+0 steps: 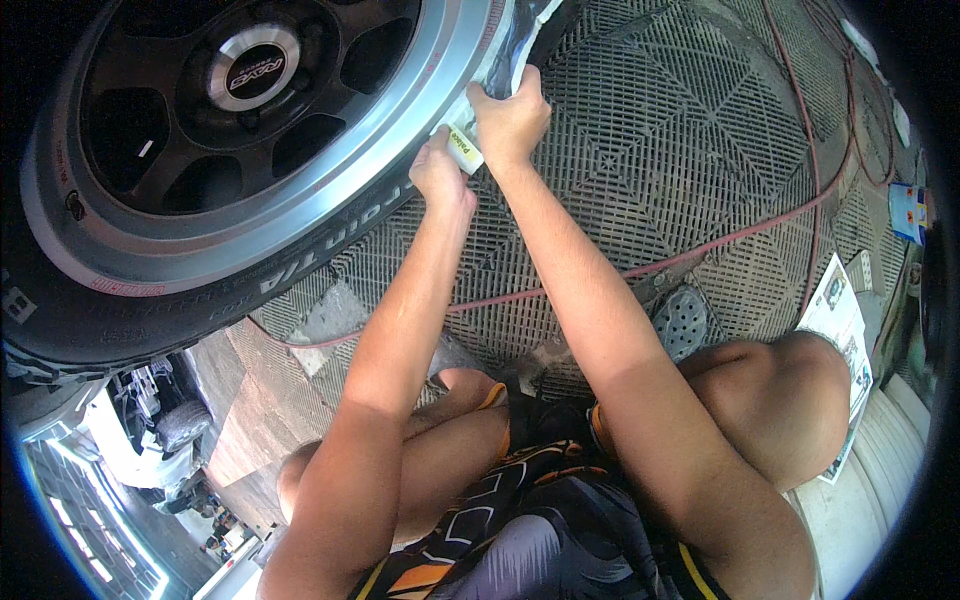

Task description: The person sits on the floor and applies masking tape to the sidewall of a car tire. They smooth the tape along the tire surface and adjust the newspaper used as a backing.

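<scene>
A large black tire (330,232) with raised white lettering surrounds a wheel with a silver rim (320,170) and dark spokes. My left hand (440,172) is closed at the tire's right side, its fingers gripping a small white piece with a yellow label (464,148). Just above and to the right, my right hand (515,118) is closed on a crinkled white plastic strip (515,45) that runs up along the tire's edge. The fingertips of both hands are partly hidden. Whether the labeled piece joins the strip, I cannot tell.
Grey grated mats (640,130) cover the floor. A red hose (700,245) crosses behind my forearms and loops at the upper right. Printed paper (840,300) lies by my right knee, with a blue container (908,213) beyond it. A perforated clog (683,322) shows beneath me.
</scene>
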`<act>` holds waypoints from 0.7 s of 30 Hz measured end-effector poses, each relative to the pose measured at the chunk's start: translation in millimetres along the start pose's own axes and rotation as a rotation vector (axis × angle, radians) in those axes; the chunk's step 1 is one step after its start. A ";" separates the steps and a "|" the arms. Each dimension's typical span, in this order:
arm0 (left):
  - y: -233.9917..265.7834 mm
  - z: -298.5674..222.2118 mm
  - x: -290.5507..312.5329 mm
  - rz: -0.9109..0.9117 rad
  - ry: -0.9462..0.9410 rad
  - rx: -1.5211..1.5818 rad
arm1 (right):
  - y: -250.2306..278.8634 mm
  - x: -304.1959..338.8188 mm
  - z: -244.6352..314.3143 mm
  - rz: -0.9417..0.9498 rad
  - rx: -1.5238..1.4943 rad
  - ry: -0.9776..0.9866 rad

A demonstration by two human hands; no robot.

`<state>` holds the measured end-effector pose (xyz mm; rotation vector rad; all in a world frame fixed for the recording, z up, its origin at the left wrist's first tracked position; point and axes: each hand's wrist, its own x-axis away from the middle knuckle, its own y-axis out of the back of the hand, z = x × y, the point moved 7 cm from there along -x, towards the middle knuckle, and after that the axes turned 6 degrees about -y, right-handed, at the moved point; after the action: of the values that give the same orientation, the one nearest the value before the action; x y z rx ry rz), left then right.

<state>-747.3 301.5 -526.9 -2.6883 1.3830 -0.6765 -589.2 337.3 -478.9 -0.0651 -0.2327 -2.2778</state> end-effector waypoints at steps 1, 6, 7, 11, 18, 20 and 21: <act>0.8 0.6 -1.8 0.007 0.004 -0.002 | -0.6 1.2 2.0 -0.015 0.022 0.024; 3.2 1.1 -4.7 0.034 0.007 -0.058 | -0.8 1.1 0.9 -0.003 0.037 0.032; 4.4 1.3 -5.7 0.031 -0.005 -0.042 | -1.5 1.6 1.2 0.008 0.042 0.031; 4.5 0.6 -8.5 0.014 -0.073 0.024 | -3.6 6.0 5.6 0.014 0.104 0.039; 4.3 2.4 -10.9 0.003 -0.061 0.059 | -6.4 3.1 -2.7 -0.001 -0.106 0.065; 3.6 2.5 -8.8 0.008 -0.051 0.056 | -3.0 3.8 -2.8 -0.010 -0.145 0.071; 3.5 2.7 -7.6 0.011 -0.046 0.055 | -2.9 3.8 -3.8 0.005 -0.149 0.059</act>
<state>-752.8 305.0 -532.9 -2.6349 1.3477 -0.6377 -593.8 335.5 -482.6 -0.0752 -0.0321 -2.2850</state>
